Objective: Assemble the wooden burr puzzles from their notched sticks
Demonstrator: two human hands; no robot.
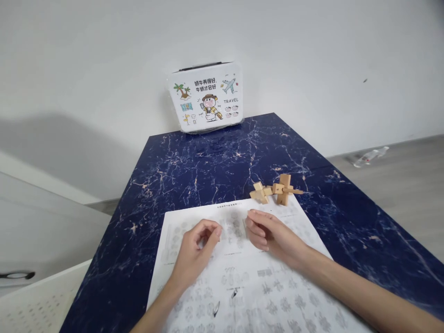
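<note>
My left hand [199, 247] hovers over or rests on the left part of a large printed sheet [227, 277]; I cannot tell which. Its fingers are curled, thumb tip near the index finger, with nothing visible in them. Over the sheet's upper right is my right hand [267, 236], fingers folded in and no object showing. Just beyond it, at the sheet's top edge, sit two wooden interlocking puzzles: a smaller star-shaped one [260, 192] and a taller cross-shaped one [283, 189] with dark marks. Rows of faint diagrams cover the paper.
The sheet lies on a dark blue marbled table [208, 166]. A white case [208, 99] with cartoon prints stands at the far end against the wall. A white perforated piece [41, 300] is at lower left. A clear plastic item [369, 158] lies on the floor at right.
</note>
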